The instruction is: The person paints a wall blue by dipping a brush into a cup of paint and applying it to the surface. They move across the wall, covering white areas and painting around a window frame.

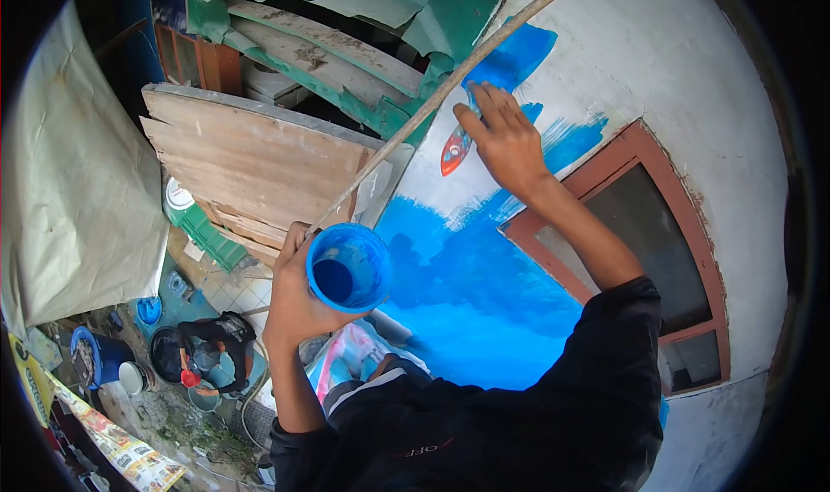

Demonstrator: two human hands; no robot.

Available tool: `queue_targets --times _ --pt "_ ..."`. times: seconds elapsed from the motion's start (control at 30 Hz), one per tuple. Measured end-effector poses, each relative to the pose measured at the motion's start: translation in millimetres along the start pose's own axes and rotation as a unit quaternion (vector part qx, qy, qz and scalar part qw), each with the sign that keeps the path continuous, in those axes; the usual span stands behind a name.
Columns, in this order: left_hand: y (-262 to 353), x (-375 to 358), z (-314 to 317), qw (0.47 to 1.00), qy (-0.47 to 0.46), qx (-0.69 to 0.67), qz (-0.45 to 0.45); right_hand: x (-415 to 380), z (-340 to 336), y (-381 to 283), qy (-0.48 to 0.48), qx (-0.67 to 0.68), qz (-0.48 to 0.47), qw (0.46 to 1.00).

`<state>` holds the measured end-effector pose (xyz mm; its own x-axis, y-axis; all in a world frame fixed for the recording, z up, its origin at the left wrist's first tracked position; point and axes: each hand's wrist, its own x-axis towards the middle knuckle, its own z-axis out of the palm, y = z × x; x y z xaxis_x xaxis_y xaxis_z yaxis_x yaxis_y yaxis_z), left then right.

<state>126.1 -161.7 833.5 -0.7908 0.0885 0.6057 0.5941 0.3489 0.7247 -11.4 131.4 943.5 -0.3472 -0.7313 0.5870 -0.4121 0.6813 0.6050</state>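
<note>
My left hand [298, 289] is wrapped round a small blue paint bucket [376, 258], with dark blue paint low inside it. A long thin pole [454, 79] slants from the top edge down to the fingers of this hand and overlaps them in view. In my right hand [510, 137] is a paintbrush [456, 150], its red and orange handle pointing down and left. The brush head is mostly hidden behind the fingers, close to the white wall [692, 86]. Bright blue paint [484, 271] covers part of the wall, with streaky edges near my right hand.
A brown-framed window [648, 224] sits in the wall beside my right forearm. Wooden boards [259, 159] and a torn green sheet [346, 86] stand left of the pole. Far below, a person [225, 354] bends over tubs near a blue barrel [104, 358].
</note>
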Motion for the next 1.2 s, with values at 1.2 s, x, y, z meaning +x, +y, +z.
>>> queue_targets --times 1.2 --pt "0.6 0.0 -5.8 1.000 0.013 0.015 0.010 5.7 -7.7 4.0 -0.097 -0.013 -0.062 0.993"
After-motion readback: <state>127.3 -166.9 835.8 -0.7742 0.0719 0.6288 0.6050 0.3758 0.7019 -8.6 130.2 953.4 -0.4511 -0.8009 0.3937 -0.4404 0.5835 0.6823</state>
